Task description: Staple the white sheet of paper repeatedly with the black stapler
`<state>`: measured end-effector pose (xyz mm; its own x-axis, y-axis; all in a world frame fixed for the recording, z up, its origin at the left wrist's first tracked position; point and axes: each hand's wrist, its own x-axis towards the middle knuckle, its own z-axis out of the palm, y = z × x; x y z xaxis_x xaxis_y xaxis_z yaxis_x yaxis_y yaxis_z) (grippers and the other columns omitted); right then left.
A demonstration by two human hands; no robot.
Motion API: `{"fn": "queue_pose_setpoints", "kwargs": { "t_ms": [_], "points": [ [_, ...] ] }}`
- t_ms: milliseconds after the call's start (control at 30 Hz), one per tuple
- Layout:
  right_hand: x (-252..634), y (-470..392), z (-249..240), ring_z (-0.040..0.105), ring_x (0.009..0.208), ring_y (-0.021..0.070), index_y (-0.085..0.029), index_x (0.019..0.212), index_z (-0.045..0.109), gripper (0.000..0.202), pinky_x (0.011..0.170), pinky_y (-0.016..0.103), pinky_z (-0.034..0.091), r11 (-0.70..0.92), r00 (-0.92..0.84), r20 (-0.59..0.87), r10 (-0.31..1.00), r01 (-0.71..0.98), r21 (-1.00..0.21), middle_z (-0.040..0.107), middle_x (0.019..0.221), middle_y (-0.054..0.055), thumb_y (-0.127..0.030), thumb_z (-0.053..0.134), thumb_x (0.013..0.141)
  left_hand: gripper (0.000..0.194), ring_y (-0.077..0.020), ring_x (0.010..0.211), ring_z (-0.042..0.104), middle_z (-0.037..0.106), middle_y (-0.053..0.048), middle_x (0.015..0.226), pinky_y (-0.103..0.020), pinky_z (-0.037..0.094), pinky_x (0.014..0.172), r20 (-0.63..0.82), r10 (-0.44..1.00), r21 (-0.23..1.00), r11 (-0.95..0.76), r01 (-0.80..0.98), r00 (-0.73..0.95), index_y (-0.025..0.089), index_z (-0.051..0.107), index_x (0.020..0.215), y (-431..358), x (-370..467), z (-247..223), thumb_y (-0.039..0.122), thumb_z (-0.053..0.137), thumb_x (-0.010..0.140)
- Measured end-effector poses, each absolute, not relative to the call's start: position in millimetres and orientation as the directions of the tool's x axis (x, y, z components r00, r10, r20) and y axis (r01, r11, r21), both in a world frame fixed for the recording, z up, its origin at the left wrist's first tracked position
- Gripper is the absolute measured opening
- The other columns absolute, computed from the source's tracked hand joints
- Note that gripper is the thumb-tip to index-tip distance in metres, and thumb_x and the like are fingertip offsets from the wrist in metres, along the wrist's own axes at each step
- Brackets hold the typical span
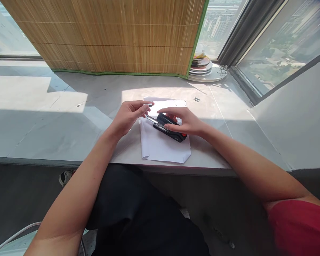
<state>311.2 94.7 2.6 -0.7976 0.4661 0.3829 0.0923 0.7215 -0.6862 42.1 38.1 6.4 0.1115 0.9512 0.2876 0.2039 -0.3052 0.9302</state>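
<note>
A black stapler (170, 132), its top opened away from the metal tray, lies slantwise on white paper (164, 151). My right hand (185, 121) is wrapped round its upper part, thumb on the near side. To the left of the stapler's tip, my left hand (130, 115) pinches a small dark strip (149, 105), which looks like a row of staples, between thumb and forefinger. The left fingertips are close to the metal end of the stapler; whether they touch it is unclear.
Short strips of staples (196, 99) lie behind the paper on the sill (104, 89). Stacked plates (201, 69) stand at the window corner beside a hanging bamboo blind (117, 39). A small bit (79, 105) lies on the left. The sill's front edge runs above my legs.
</note>
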Motion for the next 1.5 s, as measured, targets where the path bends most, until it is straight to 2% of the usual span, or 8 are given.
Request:
{"fn": "queue_pose_setpoints", "kwargs": {
  "t_ms": [200,300,467,667,900,1267,1367,1500],
  "points": [
    [311.5,95.2,3.6,0.058,0.08,0.0153,-0.022,0.14,0.07,0.051,0.07,0.028,0.045,0.723,-0.795,0.389,0.466,0.089,-0.685,0.074,0.1,0.004,-0.053,0.072,0.099,0.035,-0.0227,0.096,0.077,0.084,-0.009,0.103,-0.036,0.065,0.083,0.298,0.938,0.888,-0.34,0.31,0.176,0.024,0.088,0.11,32.7,45.2,11.3,0.054,0.083,0.092],
    [313.6,94.3,7.5,0.061,0.084,0.0167,-0.023,0.143,0.069,0.056,0.072,0.029,0.047,0.71,-0.809,0.356,0.467,0.102,-0.697,0.076,0.109,0.006,-0.057,0.073,0.098,0.033,-0.0237,0.101,0.077,0.084,-0.01,0.111,-0.037,0.064,0.087,0.342,0.927,0.856,-0.375,0.357,0.154,0.024,0.087,0.112,33.3,42.7,10.4,0.05,0.086,0.091],
    [314.4,89.7,12.4,0.065,0.101,0.0229,-0.024,0.145,0.066,0.065,0.083,0.033,0.053,0.676,-0.856,0.266,0.444,0.124,-0.727,0.073,0.129,0.01,-0.06,0.08,0.092,0.023,-0.0225,0.099,0.075,0.084,-0.008,0.11,-0.036,0.06,0.085,0.403,0.906,0.767,-0.413,0.491,0.132,0.024,0.085,0.109,38.2,35.4,6.7,0.039,0.083,0.092],
    [310.8,88.9,6.9,0.065,0.1,0.022,-0.022,0.131,0.072,0.044,0.085,0.033,0.051,0.652,-0.841,0.263,0.472,0.132,-0.747,0.075,0.117,0.007,-0.05,0.072,0.097,0.016,-0.0245,0.112,0.073,0.082,-0.006,0.116,-0.041,0.057,0.1,0.314,0.893,0.716,-0.446,0.537,0.322,0.026,0.081,0.108,36.9,35.4,3.9,0.035,0.073,0.098],
    [309.5,87.5,7.5,0.063,0.097,0.0211,-0.022,0.127,0.073,0.036,0.083,0.032,0.049,0.663,-0.845,0.274,0.46,0.122,-0.738,0.075,0.112,0.005,-0.043,0.071,0.097,0.014,-0.0214,0.097,0.071,0.081,-0.006,0.105,-0.038,0.057,0.092,0.277,0.862,0.688,-0.486,0.539,0.424,0.025,0.079,0.106,39.6,35.8,-2.7,0.035,0.073,0.098],
    [309.1,88.0,7.7,0.062,0.101,0.0226,-0.022,0.131,0.072,0.041,0.087,0.034,0.048,0.647,-0.847,0.263,0.463,0.119,-0.754,0.075,0.116,0.006,-0.043,0.073,0.096,0.019,-0.0236,0.096,0.078,0.085,-0.007,0.106,-0.037,0.062,0.089,0.315,0.867,0.701,-0.487,0.521,0.386,0.027,0.088,0.104,38.3,32.2,-4.5,0.04,0.08,0.094],
    [310.9,90.4,8.3,0.061,0.099,0.0224,-0.022,0.126,0.075,0.04,0.085,0.033,0.048,0.641,-0.842,0.28,0.462,0.099,-0.761,0.073,0.111,0.006,-0.048,0.074,0.096,0.017,-0.0244,0.095,0.08,0.086,-0.007,0.106,-0.037,0.064,0.087,0.342,0.859,0.683,-0.505,0.527,0.381,0.028,0.089,0.103,37.0,30.3,-2.0,0.039,0.081,0.093],
    [320.4,98.6,12.3,0.06,0.096,0.0224,-0.022,0.114,0.082,0.037,0.079,0.033,0.048,0.63,-0.779,0.342,0.526,0.086,-0.772,0.069,0.106,0.007,-0.052,0.08,0.093,0.015,-0.024,0.094,0.082,0.087,-0.005,0.103,-0.036,0.066,0.088,0.431,0.834,0.668,-0.552,0.5,0.345,0.028,0.089,0.101,33.1,30.0,5.2,0.038,0.084,0.092]
  ]
}}
